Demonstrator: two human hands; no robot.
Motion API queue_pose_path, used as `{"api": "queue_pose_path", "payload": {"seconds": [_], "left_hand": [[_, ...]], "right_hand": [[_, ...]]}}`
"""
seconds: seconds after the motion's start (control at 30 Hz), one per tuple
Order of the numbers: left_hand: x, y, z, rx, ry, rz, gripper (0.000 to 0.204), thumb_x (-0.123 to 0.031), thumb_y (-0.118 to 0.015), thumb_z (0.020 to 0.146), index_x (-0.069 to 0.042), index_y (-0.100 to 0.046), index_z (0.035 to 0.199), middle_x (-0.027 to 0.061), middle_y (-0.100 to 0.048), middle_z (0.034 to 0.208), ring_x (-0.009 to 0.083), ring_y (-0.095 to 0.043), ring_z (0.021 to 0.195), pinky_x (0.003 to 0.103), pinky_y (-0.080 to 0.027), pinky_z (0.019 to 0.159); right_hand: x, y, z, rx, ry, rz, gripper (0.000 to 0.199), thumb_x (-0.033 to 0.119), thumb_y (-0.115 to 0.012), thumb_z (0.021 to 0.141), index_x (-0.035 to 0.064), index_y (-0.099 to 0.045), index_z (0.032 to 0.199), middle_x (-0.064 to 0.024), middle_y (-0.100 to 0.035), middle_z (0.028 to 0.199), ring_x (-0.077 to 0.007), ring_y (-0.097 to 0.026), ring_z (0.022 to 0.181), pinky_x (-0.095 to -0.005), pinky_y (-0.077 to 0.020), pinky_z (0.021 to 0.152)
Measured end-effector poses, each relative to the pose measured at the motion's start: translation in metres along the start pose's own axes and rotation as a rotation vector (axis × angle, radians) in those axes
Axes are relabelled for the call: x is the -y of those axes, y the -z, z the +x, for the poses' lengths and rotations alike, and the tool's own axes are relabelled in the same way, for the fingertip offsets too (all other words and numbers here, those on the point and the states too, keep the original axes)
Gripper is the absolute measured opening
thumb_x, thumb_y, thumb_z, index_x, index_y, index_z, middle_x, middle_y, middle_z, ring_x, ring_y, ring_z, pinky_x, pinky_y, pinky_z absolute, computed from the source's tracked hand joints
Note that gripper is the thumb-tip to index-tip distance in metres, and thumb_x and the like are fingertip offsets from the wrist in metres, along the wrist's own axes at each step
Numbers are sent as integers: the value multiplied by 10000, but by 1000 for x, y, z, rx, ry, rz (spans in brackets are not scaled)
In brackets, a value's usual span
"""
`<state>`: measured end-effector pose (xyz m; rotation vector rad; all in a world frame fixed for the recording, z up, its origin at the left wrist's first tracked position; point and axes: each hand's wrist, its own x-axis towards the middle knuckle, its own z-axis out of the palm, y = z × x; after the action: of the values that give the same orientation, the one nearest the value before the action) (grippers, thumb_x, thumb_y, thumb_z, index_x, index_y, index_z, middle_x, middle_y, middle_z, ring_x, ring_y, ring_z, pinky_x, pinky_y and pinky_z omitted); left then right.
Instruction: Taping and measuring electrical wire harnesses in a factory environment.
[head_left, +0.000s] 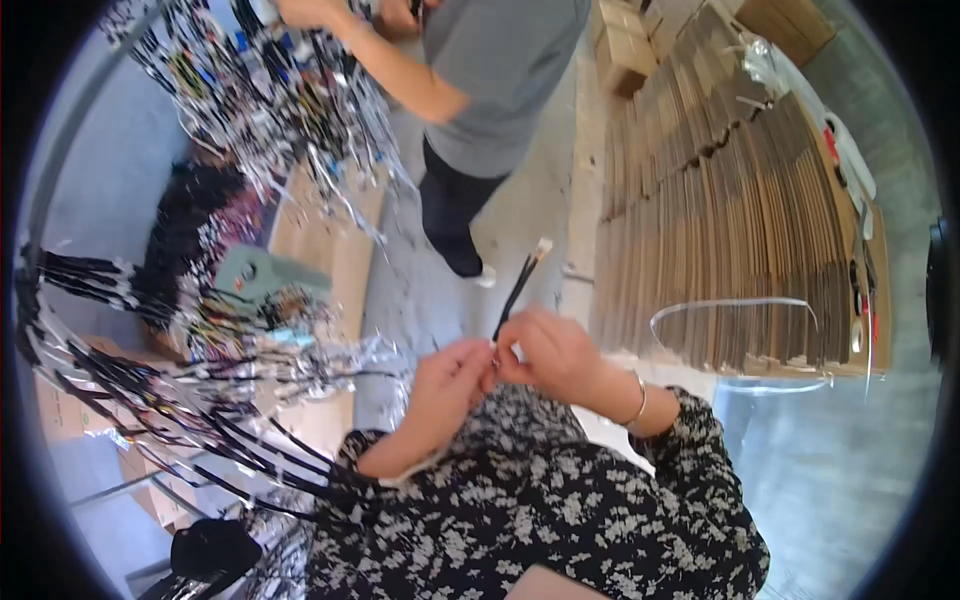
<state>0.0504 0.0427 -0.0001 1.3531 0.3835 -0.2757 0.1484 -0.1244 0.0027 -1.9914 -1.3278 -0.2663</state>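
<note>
Both my hands meet in front of my body, fingers pinched at one end of a short black cable. A pale connector with some orange-brown wire beside it tips the cable's far end, which points up and away. My left hand is closed around the near end. Just right of it, my right hand pinches the cable with thumb and index finger. What lies between the fingertips is mostly hidden.
To the left hang bundles of black cables and several loose wires on a rack. A green-grey box sits among them. Ahead stands a person in grey, arm reaching into the wires. Stacked flat cardboard fills the right.
</note>
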Motion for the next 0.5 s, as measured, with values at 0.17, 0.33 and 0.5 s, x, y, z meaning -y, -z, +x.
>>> {"api": "queue_pose_path", "payload": {"seconds": [0.17, 0.33, 0.5], "left_hand": [[-4, 0, 8, 86, -12, -222, 214, -175, -536, 1034, -4, -664, 1054, -13, -578, 697, 32, -428, 538, 188, -314, 480], [7, 1, 5, 67, -60, -163, 201, -156, -533, 1031, -13, -668, 1076, -17, -589, 718, 24, -426, 545, 186, -319, 483], [22, -1, 1, 17, -138, -33, 182, -151, -553, 1014, -17, -657, 1079, -14, -592, 710, 62, -518, 614, 227, -422, 561]], "right_hand": [[-7, -8, -7, -138, -147, 284, 258, -20, -760, 718, 40, -612, 920, -91, -665, 812, -250, -670, 705, -313, -538, 595], [2, -13, -16, -210, -121, 161, 335, 13, -766, 761, 68, -681, 1080, -91, -688, 924, -245, -668, 715, -325, -543, 592], [3, -15, -20, -148, -12, 26, 337, 4, -785, 733, 62, -685, 1050, -87, -681, 892, -248, -672, 711, -329, -533, 584]]}}
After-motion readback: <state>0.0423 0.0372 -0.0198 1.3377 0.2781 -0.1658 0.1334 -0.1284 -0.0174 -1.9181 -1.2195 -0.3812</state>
